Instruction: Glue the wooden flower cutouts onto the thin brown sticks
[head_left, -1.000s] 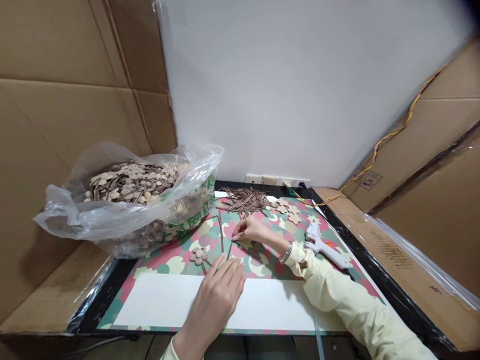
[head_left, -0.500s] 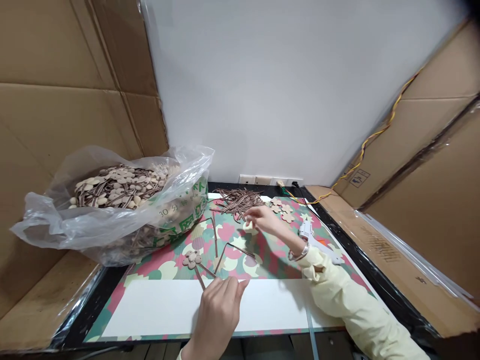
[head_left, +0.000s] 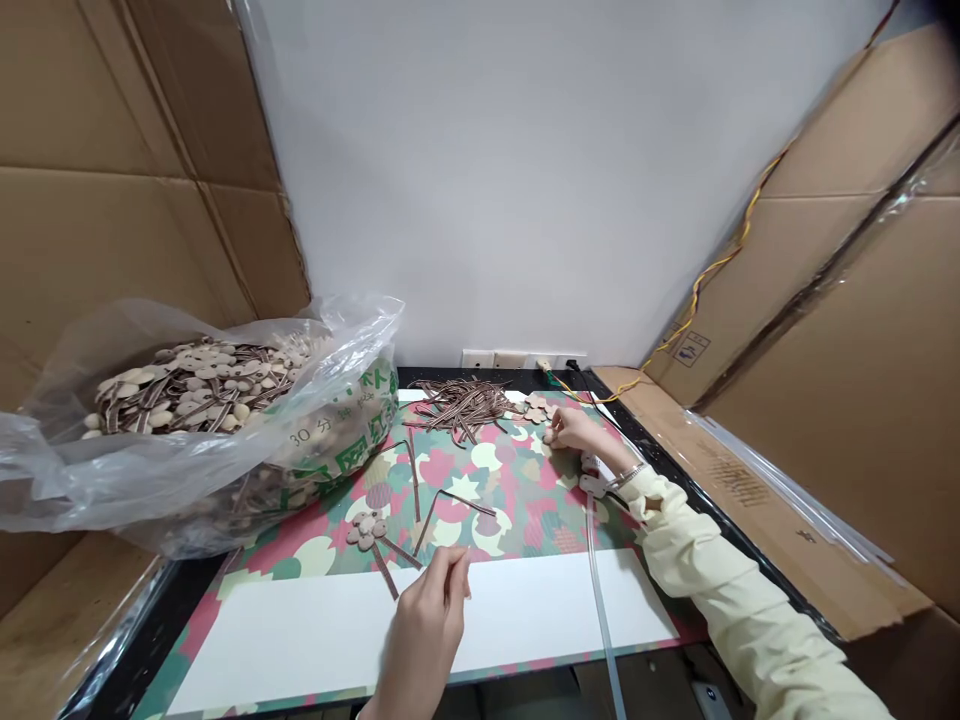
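My left hand (head_left: pixel 429 625) is above the white sheet near the front edge, with thumb and fingers pinched together; whatever is between them is hidden. Just beyond it lies a brown flower-shaped piece (head_left: pixel 367 531) with two striped strips (head_left: pixel 387 572) running from it. A bent striped strip (head_left: pixel 439 505) rests to its right. My right hand (head_left: pixel 583 438) is stretched to the back right, its fingers closed at the edge of a pale flower cutout mostly covered by them. Other flower cutouts (head_left: pixel 536 406) lie just behind. A white glue gun (head_left: pixel 594 474) sits below my right wrist.
A large clear bag (head_left: pixel 330 425) full of wooden-looking pieces and strips stands at the left. Striped strips (head_left: pixel 461 405) are heaped at the back. A long translucent stick (head_left: pixel 600 600) runs from the glue gun past the front edge. Cardboard (head_left: pixel 810 300) walls both sides; sockets (head_left: pixel 510 360) line the back.
My right hand has moved right, from beside the strip heap to the flower cutouts. My left hand stays near the front, its thumb now closer to the fingers. The view has shifted slightly right.
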